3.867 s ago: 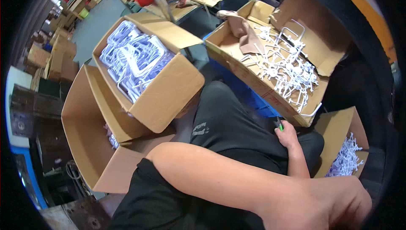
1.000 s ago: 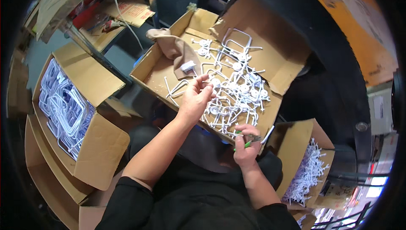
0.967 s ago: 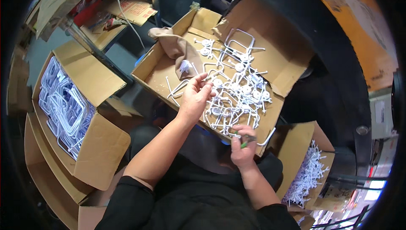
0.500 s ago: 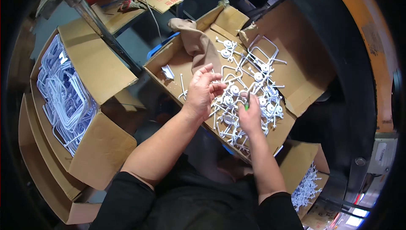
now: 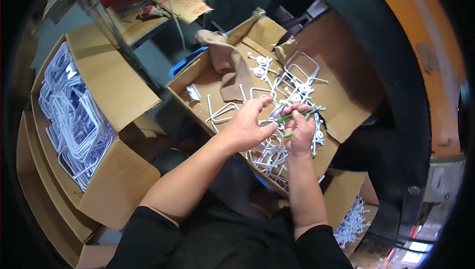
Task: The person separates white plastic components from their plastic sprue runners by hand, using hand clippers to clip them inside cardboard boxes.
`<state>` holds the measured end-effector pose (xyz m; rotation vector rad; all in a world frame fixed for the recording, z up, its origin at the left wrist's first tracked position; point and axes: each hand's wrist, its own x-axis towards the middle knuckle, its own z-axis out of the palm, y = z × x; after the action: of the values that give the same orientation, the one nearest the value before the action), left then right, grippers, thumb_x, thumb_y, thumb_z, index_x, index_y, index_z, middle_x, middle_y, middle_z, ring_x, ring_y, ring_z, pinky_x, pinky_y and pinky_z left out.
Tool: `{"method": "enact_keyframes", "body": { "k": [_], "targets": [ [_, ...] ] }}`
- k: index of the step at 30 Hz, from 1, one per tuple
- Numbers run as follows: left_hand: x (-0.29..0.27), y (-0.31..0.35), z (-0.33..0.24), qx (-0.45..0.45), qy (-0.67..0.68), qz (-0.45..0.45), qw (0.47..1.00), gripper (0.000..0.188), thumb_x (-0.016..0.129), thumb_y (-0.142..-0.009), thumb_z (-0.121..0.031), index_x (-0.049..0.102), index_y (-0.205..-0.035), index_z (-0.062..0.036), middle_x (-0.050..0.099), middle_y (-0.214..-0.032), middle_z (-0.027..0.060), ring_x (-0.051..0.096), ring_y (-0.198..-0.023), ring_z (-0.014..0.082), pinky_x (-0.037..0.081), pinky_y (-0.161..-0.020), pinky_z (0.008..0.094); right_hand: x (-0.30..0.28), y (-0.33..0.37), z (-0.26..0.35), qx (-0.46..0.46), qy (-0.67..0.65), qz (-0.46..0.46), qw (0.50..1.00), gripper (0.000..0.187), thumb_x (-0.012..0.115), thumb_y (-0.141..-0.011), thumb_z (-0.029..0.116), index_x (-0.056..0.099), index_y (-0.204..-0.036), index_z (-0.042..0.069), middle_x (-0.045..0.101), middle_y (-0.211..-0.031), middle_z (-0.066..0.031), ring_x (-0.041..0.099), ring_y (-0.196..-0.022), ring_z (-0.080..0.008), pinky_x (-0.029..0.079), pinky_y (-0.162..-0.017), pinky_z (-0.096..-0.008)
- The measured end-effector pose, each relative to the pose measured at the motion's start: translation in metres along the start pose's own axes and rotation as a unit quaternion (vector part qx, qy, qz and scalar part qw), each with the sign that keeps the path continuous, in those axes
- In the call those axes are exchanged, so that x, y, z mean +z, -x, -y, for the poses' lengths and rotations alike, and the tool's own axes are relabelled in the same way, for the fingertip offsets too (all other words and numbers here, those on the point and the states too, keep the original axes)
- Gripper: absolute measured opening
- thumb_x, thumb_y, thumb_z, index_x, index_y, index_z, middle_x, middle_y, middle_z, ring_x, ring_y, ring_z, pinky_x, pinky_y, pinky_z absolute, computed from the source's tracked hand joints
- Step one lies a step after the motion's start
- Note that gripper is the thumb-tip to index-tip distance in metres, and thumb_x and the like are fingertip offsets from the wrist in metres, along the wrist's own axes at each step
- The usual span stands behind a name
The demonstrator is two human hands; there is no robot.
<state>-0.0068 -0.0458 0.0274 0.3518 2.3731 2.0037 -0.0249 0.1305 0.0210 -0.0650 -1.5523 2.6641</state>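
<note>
My right hand (image 5: 300,133) is closed around green-handled pliers (image 5: 287,118), their metal jaws pointing up and to the right. Facing it, my left hand (image 5: 246,126) has its thumb and fingers apart over the white plastic parts (image 5: 267,157); no held piece is discernible between them. These parts, round discs and thin rods with bent frames, lie tangled in an open cardboard box (image 5: 198,73). Both hands are above the near half of this box and partly hide the pile.
A brown cloth (image 5: 230,63) drapes over the box's far-left wall. On the left, another cardboard box (image 5: 121,180) holds many bent white frames (image 5: 81,115). A lower-right box (image 5: 341,190) contains small white pieces (image 5: 352,224). An orange machine frame (image 5: 420,46) curves along the right.
My left hand has moved lower and right, its fingers now pointing right. My right hand has turned, swinging the pliers so their jaws point right and more of the green handles shows.
</note>
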Motion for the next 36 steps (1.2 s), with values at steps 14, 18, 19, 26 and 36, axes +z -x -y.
{"method": "enact_keyframes", "body": {
  "k": [14, 18, 19, 26, 36],
  "targets": [
    [0.007, 0.006, -0.02, -0.141, 0.128, 0.078, 0.979, 0.026, 0.064, -0.09, -0.014, 0.053, -0.11, 0.0, 0.062, -0.084, 0.0049, 0.061, -0.068, 0.0111, 0.052, -0.064, 0.0271, 0.033, 0.073, 0.056, -0.04, 0.031, -0.009, 0.999, 0.034, 0.047, -0.087, -0.004, 0.048, -0.119, 0.004, 0.05, -0.122, -0.0154, 0.06, -0.098, -0.0236, 0.05, -0.089, -0.0391],
    [0.012, 0.002, -0.004, -0.144, 0.383, 0.02, 0.912, 0.055, 0.062, -0.089, -0.011, 0.03, -0.134, -0.0046, 0.06, -0.083, 0.0087, 0.06, -0.066, 0.0149, 0.054, -0.064, 0.0294, 0.0, 0.081, 0.071, 0.043, -0.042, -0.088, 0.994, 0.035, 0.052, -0.088, 0.002, 0.046, -0.123, 0.004, 0.052, -0.119, -0.0138, 0.06, -0.098, -0.0253, 0.051, -0.089, -0.0464],
    [0.011, 0.003, -0.008, -0.144, 0.386, 0.026, 0.911, 0.055, 0.062, -0.089, -0.011, 0.03, -0.134, -0.0046, 0.06, -0.083, 0.0087, 0.06, -0.066, 0.0149, 0.054, -0.064, 0.0294, -0.016, 0.084, 0.066, 0.144, -0.074, -0.121, 0.979, 0.036, 0.053, -0.088, 0.003, 0.045, -0.124, 0.004, 0.052, -0.117, -0.0129, 0.06, -0.098, -0.0257, 0.052, -0.089, -0.0478],
    [0.007, 0.0, -0.017, -0.208, 0.588, 0.072, 0.778, 0.024, 0.055, -0.093, -0.013, 0.044, -0.115, -0.0096, 0.061, -0.087, 0.0092, 0.063, -0.061, 0.016, 0.049, -0.042, 0.0243, -0.023, 0.092, 0.004, 0.015, 0.534, 0.119, 0.837, 0.035, 0.058, -0.08, -0.002, 0.055, -0.114, 0.001, 0.064, -0.107, -0.0127, 0.061, -0.102, -0.0269, 0.046, -0.091, -0.035],
    [0.032, 0.006, -0.005, -0.212, 0.436, -0.038, 0.874, 0.031, 0.049, -0.098, -0.039, 0.045, -0.101, -0.008, 0.054, -0.066, 0.0032, 0.049, -0.043, 0.0085, 0.041, -0.035, 0.0203, 0.032, 0.077, 0.021, 0.036, 0.6, 0.125, 0.79, 0.015, 0.059, -0.084, 0.011, 0.057, -0.097, 0.004, 0.064, -0.096, -0.015, 0.062, -0.09, -0.0343, 0.047, -0.083, -0.0429]
  ]
}}
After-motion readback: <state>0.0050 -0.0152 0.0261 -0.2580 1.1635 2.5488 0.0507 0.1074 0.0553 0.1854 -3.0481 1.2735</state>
